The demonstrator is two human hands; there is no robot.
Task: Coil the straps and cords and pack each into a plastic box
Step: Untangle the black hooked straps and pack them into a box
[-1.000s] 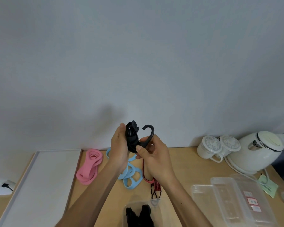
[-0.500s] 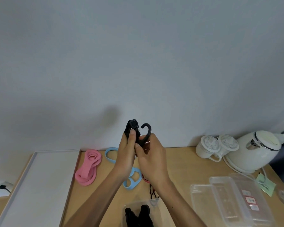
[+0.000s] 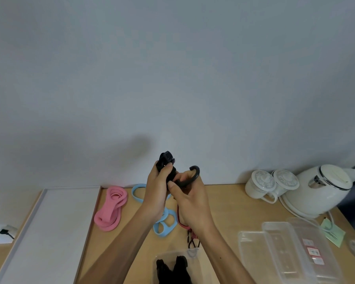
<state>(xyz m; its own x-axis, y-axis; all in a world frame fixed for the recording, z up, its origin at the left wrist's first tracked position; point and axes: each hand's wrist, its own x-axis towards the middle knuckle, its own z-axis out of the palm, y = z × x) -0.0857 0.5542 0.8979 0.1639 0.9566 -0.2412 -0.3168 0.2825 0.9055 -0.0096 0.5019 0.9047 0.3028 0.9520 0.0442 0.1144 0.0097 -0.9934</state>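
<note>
Locking the hook on a coiled black cord, held up over the table

Nearest, a clear box (image 3: 193,251) holds dark items, and the bundle probably goes into a box like it once secured. The left hand (image 3: 158,190) grips the cord (image 3: 166,160) with its thumb pressed across the wraps, while the right hand (image 3: 192,201) pinches the hook (image 3: 194,175) at its shank between thumb and forefinger. To do this well, hold the left thumb down so no wrap slackens, then pull the hook round a wrap until it bites. The cord is matte black and wound into a short, thick bundle, with its curved hook jutting out to the right. Beyond, on the table, lie a red cord (image 3: 179,221), blue bands (image 3: 164,226) and a pink band (image 3: 111,210), not yet packed.
</note>
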